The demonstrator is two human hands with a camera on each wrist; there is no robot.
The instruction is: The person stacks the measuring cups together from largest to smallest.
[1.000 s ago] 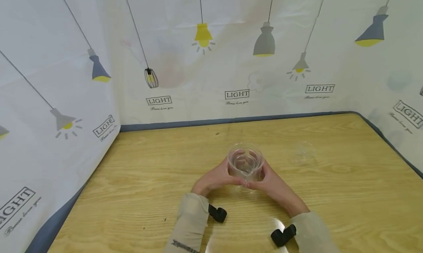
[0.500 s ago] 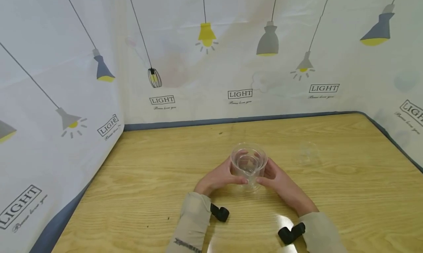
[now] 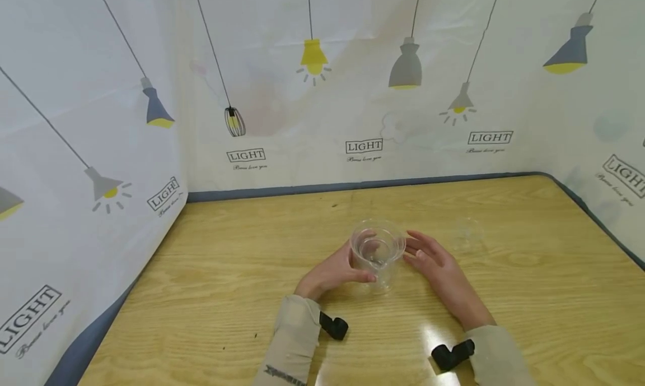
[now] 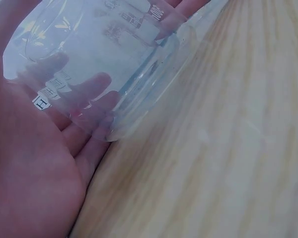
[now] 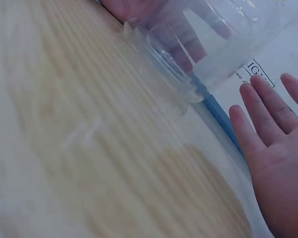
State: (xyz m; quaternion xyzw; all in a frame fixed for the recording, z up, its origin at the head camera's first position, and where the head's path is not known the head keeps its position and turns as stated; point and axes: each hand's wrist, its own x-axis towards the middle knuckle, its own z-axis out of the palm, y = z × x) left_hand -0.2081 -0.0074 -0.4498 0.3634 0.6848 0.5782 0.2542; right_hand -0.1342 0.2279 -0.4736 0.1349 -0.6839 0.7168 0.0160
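Observation:
A clear beaker [image 3: 379,252] with a wide rim stands upright near the middle of the wooden table. My left hand [image 3: 336,271] holds it from the left, thumb across the near side and fingers round the far side. Pale printed marks show on the beaker's wall [image 4: 121,34] in the left wrist view. To the right of the beaker is my right hand [image 3: 443,274], its fingers loosely extended. In the right wrist view a gap lies between the beaker [image 5: 228,44] and the spread fingers [image 5: 263,106]. Whether the beaker holds any liquid I cannot tell.
Farther right on the wooden table [image 3: 227,296] stands a faint, small clear vessel [image 3: 468,235], hard to make out. A white cloth backdrop [image 3: 302,111] printed with lamps encloses the table's back and sides.
My right hand has let go of the beaker and moved off to the right, its fingers straightening. The left hand still holds the beaker, which stays in about the same place.

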